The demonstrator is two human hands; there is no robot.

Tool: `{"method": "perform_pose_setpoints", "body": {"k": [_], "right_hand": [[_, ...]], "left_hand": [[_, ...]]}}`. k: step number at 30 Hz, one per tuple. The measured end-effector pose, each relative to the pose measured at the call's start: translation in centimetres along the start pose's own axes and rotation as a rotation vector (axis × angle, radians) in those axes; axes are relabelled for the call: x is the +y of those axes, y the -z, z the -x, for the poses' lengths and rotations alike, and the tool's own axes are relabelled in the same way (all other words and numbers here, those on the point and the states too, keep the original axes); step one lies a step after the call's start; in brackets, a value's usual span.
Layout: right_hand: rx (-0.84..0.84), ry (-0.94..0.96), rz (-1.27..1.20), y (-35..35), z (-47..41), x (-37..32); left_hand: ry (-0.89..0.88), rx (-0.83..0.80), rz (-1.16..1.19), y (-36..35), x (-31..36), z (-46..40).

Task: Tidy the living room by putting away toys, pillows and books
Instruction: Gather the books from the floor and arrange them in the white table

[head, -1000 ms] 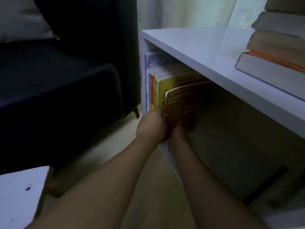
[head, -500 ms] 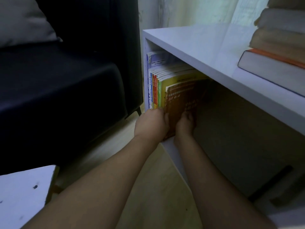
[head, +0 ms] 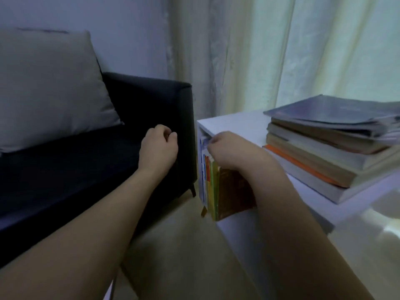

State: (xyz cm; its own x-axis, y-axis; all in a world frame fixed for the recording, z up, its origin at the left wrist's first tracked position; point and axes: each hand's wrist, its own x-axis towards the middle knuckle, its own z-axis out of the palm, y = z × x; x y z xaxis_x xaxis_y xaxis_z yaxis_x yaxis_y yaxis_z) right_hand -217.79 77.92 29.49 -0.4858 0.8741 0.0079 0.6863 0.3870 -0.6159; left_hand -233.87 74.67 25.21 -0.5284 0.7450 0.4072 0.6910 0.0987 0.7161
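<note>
A row of upright books (head: 208,169) stands in the left end of the white shelf unit (head: 238,124), with a brown book (head: 233,191) as the outermost one. My right hand (head: 227,148) hovers at the tops of these books, fingers curled, with nothing seen in it. My left hand (head: 159,146) is raised in front of the sofa arm, curled into a loose fist and holding nothing. A stack of several books (head: 324,148) lies flat on the shelf top at the right. A grey pillow (head: 49,89) leans on the dark sofa (head: 65,169).
The sofa's arm stands close to the left of the shelf unit, with a narrow gap between them. Pale curtains (head: 281,50) hang behind the shelf. Light floor (head: 184,245) lies below my arms.
Both hands have let go of the brown book, which now stands in the row. The hands have risen from the shelf opening, and the view has lifted to take in the shelf top and curtains.
</note>
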Motion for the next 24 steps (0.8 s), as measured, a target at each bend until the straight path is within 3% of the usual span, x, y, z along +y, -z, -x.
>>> {"method": "perform_pose_setpoints", "body": {"k": [5,8,11,15,17,22,24], "right_hand": [[0.401,0.211,-0.107,10.5,6.6,-2.5],[0.598,0.107,-0.029,14.7,8.4,0.2],[0.487,-0.165,0.162,16.4,7.7,2.8],[0.214,-0.256,0.377,16.3,7.9,4.6],[0.142,-0.247,0.484,15.7,7.8,5.3],[0.179,-0.246,0.319,15.7,6.8,6.6],[0.232,-0.264,0.217,15.6,6.7,6.7]], "left_hand": [[-0.137,0.019,0.032,1.9,8.7,-2.0],[-0.228,-0.124,0.077,-0.2,14.3,-1.9],[-0.270,-0.314,0.014,-3.2,17.8,-1.6],[-0.130,-0.506,-0.188,-6.9,20.6,-0.4],[-0.061,-0.524,-0.215,-7.6,21.3,0.0],[-0.175,-0.449,-0.330,-7.9,22.2,-0.5],[-0.235,-0.371,-0.250,-7.6,22.2,-0.6]]}}
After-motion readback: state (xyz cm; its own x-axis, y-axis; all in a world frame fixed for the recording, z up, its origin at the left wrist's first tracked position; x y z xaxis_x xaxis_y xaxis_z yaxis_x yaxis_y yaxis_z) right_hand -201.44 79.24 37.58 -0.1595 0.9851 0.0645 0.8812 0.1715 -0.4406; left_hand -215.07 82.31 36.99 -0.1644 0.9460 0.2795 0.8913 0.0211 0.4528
